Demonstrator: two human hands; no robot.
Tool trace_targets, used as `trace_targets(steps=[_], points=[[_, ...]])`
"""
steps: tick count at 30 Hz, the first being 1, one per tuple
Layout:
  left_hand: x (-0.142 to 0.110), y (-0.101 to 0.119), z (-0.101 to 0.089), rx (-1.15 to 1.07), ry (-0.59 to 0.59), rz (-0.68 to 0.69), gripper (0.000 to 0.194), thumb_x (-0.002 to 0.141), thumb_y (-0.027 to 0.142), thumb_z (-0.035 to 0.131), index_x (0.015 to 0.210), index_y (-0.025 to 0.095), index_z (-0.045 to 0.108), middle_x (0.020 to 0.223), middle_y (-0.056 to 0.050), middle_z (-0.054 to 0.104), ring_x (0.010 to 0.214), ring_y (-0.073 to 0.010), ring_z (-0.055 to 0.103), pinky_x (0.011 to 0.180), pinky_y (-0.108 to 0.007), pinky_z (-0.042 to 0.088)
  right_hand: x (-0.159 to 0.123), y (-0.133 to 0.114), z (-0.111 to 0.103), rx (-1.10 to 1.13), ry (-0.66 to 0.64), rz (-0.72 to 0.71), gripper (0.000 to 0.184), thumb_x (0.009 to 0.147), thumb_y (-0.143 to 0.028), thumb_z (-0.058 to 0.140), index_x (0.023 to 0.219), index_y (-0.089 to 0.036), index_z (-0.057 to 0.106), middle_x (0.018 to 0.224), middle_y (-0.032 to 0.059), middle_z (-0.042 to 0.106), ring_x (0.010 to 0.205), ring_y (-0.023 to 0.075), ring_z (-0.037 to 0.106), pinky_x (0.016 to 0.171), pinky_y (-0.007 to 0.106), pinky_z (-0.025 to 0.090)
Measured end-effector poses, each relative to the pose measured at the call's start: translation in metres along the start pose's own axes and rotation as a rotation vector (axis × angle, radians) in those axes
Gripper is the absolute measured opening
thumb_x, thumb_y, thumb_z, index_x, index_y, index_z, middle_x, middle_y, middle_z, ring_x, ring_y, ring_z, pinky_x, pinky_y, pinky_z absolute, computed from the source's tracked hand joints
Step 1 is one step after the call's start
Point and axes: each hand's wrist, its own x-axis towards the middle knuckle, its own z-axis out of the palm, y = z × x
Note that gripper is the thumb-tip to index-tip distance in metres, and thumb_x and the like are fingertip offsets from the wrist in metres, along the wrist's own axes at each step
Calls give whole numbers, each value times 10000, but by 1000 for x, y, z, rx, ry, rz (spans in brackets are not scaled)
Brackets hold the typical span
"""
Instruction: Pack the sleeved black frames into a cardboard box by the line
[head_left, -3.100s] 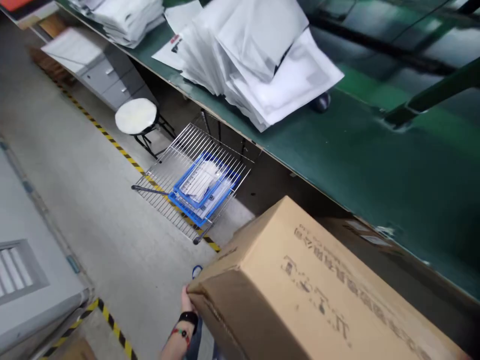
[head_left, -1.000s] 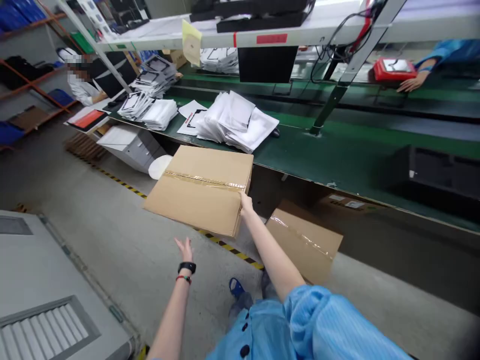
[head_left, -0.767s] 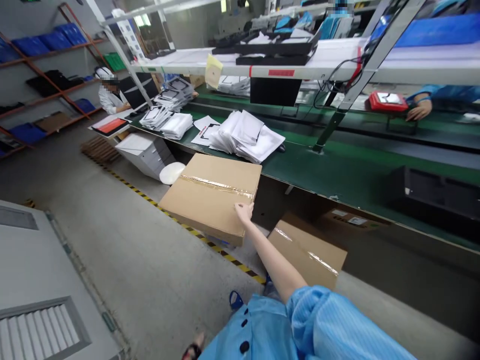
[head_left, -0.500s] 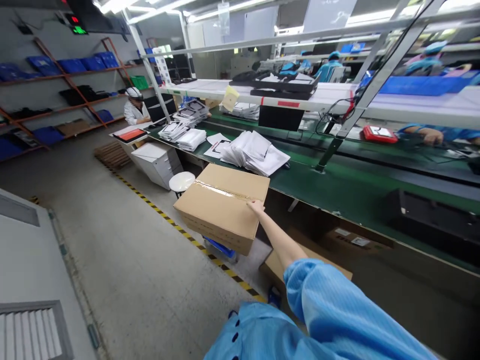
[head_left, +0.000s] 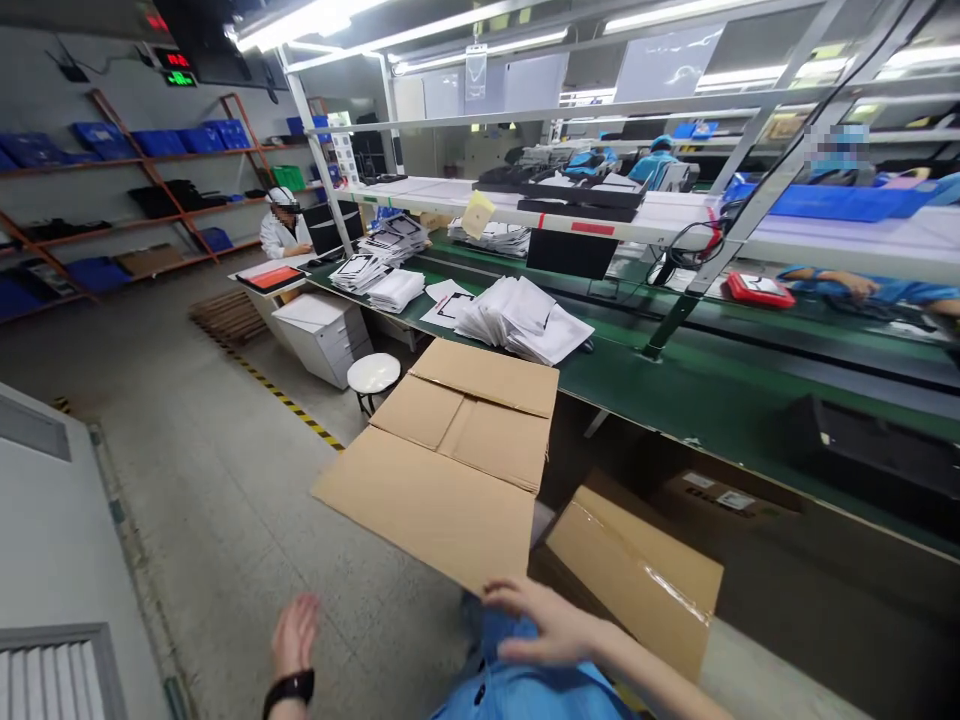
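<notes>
A cardboard box [head_left: 465, 440] stands in front of me with its top flaps folded open, the nearest flap [head_left: 427, 505] stretching toward me. My right hand [head_left: 547, 625] hovers just below that flap's near edge, fingers spread and holding nothing. My left hand [head_left: 295, 635], with a black watch on the wrist, is low at the left, fingers together but stretched out and empty. A second, taped cardboard box [head_left: 637, 570] lies on the floor to the right of the open one.
A long green work table [head_left: 675, 385] runs behind the boxes, carrying a pile of white bags [head_left: 525, 320]. A round stool [head_left: 373, 373] and white drawer cabinet [head_left: 322, 330] stand left of it. A seated person in white [head_left: 283, 222] is further back. A grey cabinet [head_left: 45, 560] is at my left.
The box's taped top is now open with flaps spread. My right hand has drawn back from the seam toward my body, and my left hand has come back into view.
</notes>
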Motion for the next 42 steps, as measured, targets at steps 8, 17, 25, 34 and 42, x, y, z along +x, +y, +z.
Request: trace_targets(steps=[8,17,25,34,42], points=[[53,39,129,989,-362,943,706,716,327,814,1367,136,620,1522,-195,383,1425,-413,342,1213,-565,216,137,30,-53,-660,-134,179,339,975,-180,359,1161,-93,628,1218,151,558,1142,213,520,1018,340,407],[83,42,209,1936,-444,1145,1142,744,485,827,1618,236,134,1640,-78,-5,1522,-339,134,1213,-516,274,301,49,-127,-912,-269,175,475,1028,-341,331,1244,-64,651,1149,179,614,1102,245,565,983,343,386],[92,100,280,2142,-1172,1322,1364,622,568,883,1630,149,66,1637,-111,27,1533,-345,18,1212,-626,61,243,-29,-203,-910,-282,365,409,909,-290,484,1102,-41,743,1024,203,643,1030,310,638,942,372,432],[81,143,307,2232,-1039,1589,1073,673,591,842,1424,-80,472,1385,-262,477,1300,-351,406,1206,-455,234,129,-17,-225,-698,-95,1002,484,956,-325,522,1321,-18,607,1259,225,558,1208,311,561,1023,376,446],[68,198,272,1937,-613,1713,822,803,433,776,1445,5,495,1333,-210,501,1181,-363,449,1071,-525,352,136,22,-141,-776,197,1137,558,974,-291,464,1447,0,514,1551,236,227,1475,333,192,1229,553,30]])
